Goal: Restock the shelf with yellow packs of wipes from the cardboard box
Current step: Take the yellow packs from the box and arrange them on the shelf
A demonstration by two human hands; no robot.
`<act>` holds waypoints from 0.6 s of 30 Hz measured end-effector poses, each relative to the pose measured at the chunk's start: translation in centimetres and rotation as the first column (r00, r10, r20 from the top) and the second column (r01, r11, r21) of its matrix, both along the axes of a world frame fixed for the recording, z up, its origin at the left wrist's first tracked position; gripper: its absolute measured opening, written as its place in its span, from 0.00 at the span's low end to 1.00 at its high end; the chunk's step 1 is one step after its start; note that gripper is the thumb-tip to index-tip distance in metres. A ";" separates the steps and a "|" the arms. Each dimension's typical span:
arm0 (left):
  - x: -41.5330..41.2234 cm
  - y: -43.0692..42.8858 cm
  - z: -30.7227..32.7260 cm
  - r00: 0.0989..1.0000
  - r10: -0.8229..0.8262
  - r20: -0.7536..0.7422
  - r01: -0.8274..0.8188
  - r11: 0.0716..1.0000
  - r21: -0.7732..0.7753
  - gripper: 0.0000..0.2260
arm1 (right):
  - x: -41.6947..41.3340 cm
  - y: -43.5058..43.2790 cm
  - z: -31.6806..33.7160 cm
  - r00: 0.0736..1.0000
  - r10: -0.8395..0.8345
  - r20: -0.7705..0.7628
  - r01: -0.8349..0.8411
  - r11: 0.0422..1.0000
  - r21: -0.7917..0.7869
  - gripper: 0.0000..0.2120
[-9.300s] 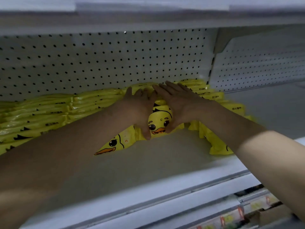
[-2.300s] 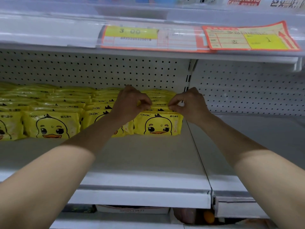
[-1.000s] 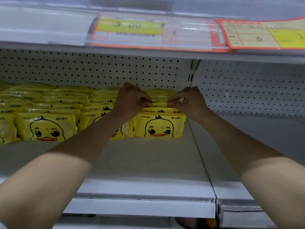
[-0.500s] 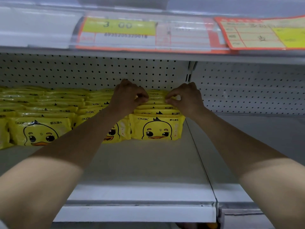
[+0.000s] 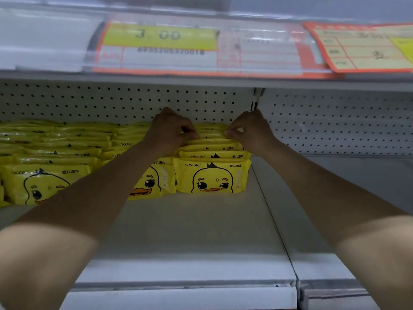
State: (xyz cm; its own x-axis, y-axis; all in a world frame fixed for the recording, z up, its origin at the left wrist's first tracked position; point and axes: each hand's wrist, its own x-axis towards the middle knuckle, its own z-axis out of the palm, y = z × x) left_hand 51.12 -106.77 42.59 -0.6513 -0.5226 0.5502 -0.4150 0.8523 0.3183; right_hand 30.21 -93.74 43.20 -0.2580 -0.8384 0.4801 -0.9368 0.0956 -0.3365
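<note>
Yellow packs of wipes with a duck face stand upright in several rows on the white shelf (image 5: 201, 238). The rightmost row (image 5: 212, 179) runs back toward the pegboard. My left hand (image 5: 172, 130) pinches the top edge of a pack deep in that row. My right hand (image 5: 250, 130) pinches the same pack's top edge from the right side. Both forearms reach in over the shelf's bare front. More rows of packs (image 5: 47, 184) fill the left part of the shelf. The cardboard box is out of view.
A pegboard back wall (image 5: 111, 101) closes the shelf behind the packs. The shelf above carries price labels (image 5: 161, 41) on its front rail. A seam (image 5: 274, 220) divides this shelf from the bare shelf section (image 5: 335, 198) on the right.
Both hands have stayed on the tops of the rightmost row's packs, shifting slightly further back. The camera has tilted a little, so the shelf sits lower in view.
</note>
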 end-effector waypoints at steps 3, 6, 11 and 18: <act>0.1 -0.8 0.2 1.000 -0.001 -0.007 0.001 1.000 0.008 0.08 | -0.3 -0.3 0.1 1.000 -0.007 -0.004 0.007 0.999 -0.038 0.09; -0.6 -0.9 0.0 1.000 0.009 0.028 -0.009 1.000 -0.006 0.06 | 0.1 -0.9 0.1 0.998 -0.027 -0.062 0.028 0.999 0.021 0.10; -1.4 -1.2 0.1 0.997 0.030 0.070 -0.027 0.999 -0.030 0.04 | 0.7 -1.5 0.1 0.994 -0.040 -0.101 0.044 0.998 0.042 0.08; -1.0 -1.5 0.2 0.995 -0.029 0.098 0.040 0.993 -0.107 0.09 | 1.4 -1.6 0.3 0.979 -0.071 -0.191 0.088 0.993 0.081 0.10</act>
State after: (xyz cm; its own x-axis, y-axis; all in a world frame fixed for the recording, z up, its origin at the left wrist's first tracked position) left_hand 50.08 -108.32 42.82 -0.7203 -0.4395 0.5366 -0.4088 0.8940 0.1834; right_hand 31.57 -95.33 43.46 -0.2380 -0.8604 0.4507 -0.9706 0.1939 -0.1424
